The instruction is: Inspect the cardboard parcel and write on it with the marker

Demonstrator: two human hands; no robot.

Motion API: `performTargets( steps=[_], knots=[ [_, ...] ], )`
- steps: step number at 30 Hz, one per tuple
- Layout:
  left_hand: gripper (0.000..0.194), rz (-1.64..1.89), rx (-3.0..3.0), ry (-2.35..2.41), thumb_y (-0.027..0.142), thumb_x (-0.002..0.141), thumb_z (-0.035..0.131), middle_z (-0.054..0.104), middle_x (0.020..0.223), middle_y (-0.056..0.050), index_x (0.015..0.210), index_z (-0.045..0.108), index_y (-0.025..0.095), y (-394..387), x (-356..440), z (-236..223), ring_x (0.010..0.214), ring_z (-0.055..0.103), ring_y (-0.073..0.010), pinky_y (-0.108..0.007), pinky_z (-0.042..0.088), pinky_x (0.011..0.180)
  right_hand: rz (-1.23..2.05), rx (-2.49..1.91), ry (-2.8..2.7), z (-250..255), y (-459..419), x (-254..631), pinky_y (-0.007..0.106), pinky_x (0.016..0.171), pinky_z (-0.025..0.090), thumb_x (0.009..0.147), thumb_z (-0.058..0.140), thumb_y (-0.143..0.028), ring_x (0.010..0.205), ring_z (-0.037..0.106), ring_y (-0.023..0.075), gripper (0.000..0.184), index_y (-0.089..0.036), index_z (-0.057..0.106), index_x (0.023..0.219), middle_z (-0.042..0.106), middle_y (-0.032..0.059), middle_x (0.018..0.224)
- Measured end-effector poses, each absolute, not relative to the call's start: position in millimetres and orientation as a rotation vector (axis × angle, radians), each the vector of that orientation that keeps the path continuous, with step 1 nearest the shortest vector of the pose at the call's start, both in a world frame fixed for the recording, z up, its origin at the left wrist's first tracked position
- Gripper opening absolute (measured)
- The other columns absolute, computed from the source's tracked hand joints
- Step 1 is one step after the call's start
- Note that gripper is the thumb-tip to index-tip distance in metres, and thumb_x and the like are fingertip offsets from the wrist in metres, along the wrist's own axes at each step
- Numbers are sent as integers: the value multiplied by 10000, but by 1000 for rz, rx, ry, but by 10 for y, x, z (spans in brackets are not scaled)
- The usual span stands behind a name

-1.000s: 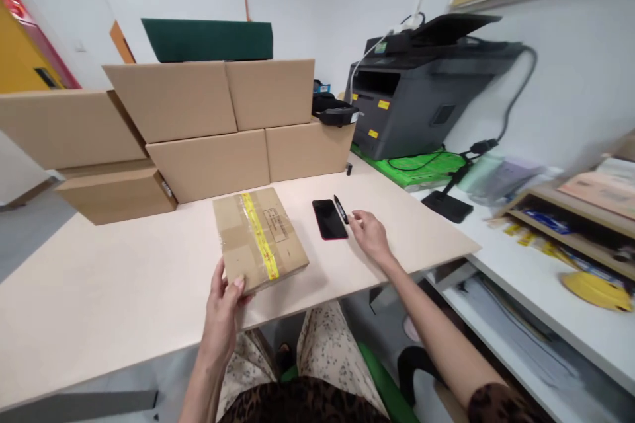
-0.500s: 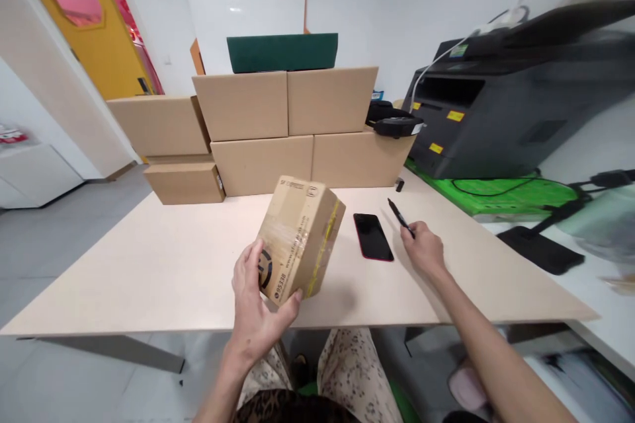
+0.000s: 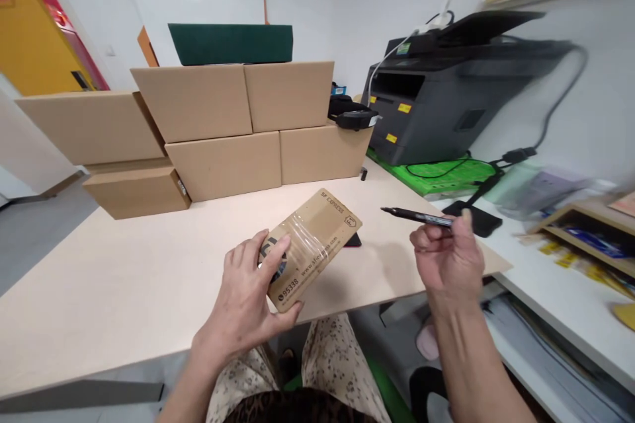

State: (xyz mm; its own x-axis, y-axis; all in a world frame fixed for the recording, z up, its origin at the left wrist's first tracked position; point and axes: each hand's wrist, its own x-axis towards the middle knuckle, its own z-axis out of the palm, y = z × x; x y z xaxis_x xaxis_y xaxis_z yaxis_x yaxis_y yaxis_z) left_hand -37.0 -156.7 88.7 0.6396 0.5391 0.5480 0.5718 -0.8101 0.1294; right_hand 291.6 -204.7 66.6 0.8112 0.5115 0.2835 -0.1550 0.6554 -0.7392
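My left hand (image 3: 248, 284) grips a small cardboard box (image 3: 310, 244) by its near left end. The box is tilted above the table, its taped, printed face turned toward me. In my right hand (image 3: 446, 248) a black marker pen (image 3: 414, 215) is held between thumb and fingers, its dark tip pointing left toward the box but apart from it. Behind the box lies a phone (image 3: 354, 241), mostly hidden, with one dark corner showing.
Stacked cardboard boxes (image 3: 223, 165) stand along the table's far side, a dark green box (image 3: 233, 44) on top. A black device (image 3: 354, 119) rests on the right end of the stack. At the right are a printer (image 3: 426, 99) and an open organizer (image 3: 590, 231).
My view has turned right. The box has rotated so its printed face shows more and it covers most of the phone. My right hand has lifted and turned palm up with the marker pen.
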Motion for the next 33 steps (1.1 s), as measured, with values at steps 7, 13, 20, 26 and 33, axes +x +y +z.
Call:
performTargets(
  steps=[7, 13, 20, 26, 33],
  knots=[
    [920, -739, -2840, -784, 363, 720, 751, 412, 1517, -199, 1546, 353, 303, -1388, -376, 987, 1259, 448, -450, -672, 351, 1042, 633, -573, -494, 651, -2254, 2727, 215, 460, 518, 848, 755, -555, 541, 668, 120, 314, -245, 709, 826, 819, 60, 889],
    [945, -693, -2917, -722, 185, 735, 677, 344, 1584, -138, 1585, 288, 328, -1448, -532, 793, 1421, 303, -449, -728, 199, 1171, 706, -610, -536, 582, -2386, 2425, 206, 510, 567, 822, 821, -459, 522, 649, 94, 218, -278, 723, 894, 784, -3, 850],
    [1069, -807, -2958, -640, 139, 760, 658, 227, 1528, -206, 1633, 57, 281, -1339, -632, 691, 1443, 289, -430, -623, 424, 1117, 666, -701, -728, 470, -2497, 2146, 257, 527, 555, 790, 859, -419, 609, 609, 103, 175, -308, 794, 908, 692, 23, 997],
    [1089, -951, -3053, -706, 297, 800, 717, 230, 1532, -192, 1634, 16, 295, -1101, -691, 708, 1455, 291, -415, -605, 433, 1131, 424, -796, -852, 360, -2505, 2028, 240, 429, 441, 895, 760, -401, 485, 555, 117, 162, -268, 788, 982, 594, -29, 636],
    [1201, -1049, -3019, -796, 369, 760, 776, 268, 1524, -207, 1633, -44, 282, -974, -676, 640, 1429, 317, -444, -666, 430, 1101, 213, -1013, -966, 386, -2540, 1973, 246, 519, 517, 871, 754, -235, 552, 613, 121, 137, -239, 617, 879, 668, -14, 778]
  ],
)
